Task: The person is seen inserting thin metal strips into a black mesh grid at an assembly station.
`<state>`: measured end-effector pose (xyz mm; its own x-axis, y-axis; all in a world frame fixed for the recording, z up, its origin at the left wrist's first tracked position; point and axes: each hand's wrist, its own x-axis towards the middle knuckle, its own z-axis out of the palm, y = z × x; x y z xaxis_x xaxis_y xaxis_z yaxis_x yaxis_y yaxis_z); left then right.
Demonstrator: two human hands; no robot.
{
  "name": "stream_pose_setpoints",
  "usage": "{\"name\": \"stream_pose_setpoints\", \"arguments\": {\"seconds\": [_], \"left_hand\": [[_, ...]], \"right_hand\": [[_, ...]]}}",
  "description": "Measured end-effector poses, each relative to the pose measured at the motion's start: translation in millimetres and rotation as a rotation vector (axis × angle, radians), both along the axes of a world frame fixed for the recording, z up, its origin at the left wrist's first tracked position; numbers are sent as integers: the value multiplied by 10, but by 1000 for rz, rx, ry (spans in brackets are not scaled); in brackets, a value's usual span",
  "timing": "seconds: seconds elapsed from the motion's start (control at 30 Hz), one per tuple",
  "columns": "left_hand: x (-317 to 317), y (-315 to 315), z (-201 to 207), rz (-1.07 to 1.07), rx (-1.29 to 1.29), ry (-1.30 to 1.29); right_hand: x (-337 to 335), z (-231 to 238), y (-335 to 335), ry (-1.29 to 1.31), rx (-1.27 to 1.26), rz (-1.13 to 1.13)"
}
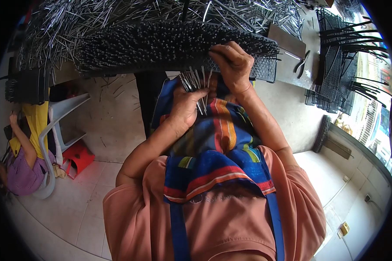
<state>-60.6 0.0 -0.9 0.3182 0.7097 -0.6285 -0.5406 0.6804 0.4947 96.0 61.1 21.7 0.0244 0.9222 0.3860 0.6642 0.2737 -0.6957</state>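
Observation:
My left hand (187, 102) is closed round a bundle of thin metal rods (200, 104), which fan out above and below the fist over my lap. Just beyond it lies a long black rack (157, 50), densely filled with dark upright pieces with shiny tips. At its right end a stretch of honeycomb-like holes (265, 68) shows. My right hand (235, 63) is over the rack's front edge near that stretch, thumb and fingers pinched together. What lies between those fingertips, if anything, is too small to make out.
Behind the rack spreads a big heap of loose metal rods (87, 21). Pliers (302, 64) lie on the table at right, near black wire racks (335, 65). On the left, another person (28, 169) sits beside a grey plastic chair (52, 139) and a red bag (78, 158).

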Motion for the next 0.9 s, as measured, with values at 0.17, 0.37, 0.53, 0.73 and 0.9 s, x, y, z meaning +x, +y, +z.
{"name": "stream_pose_setpoints", "arguments": {"seconds": [0.17,0.37,0.53,0.73,0.9], "left_hand": [[1,29,17,1,-15,-49],[-3,31,13,-51,0,-85],[68,10,72,-110,51,1],[-21,-125,-30,-213,-56,98],[41,-195,-41,-147,117,115]], "right_hand": [[38,-8,-71,-221,22,10],[61,163,-375,519,-748,-33],[127,128,-479,824,-870,-21],[240,74,-368,772,-317,-197],[229,-71,-189,412,0,-114]]}}
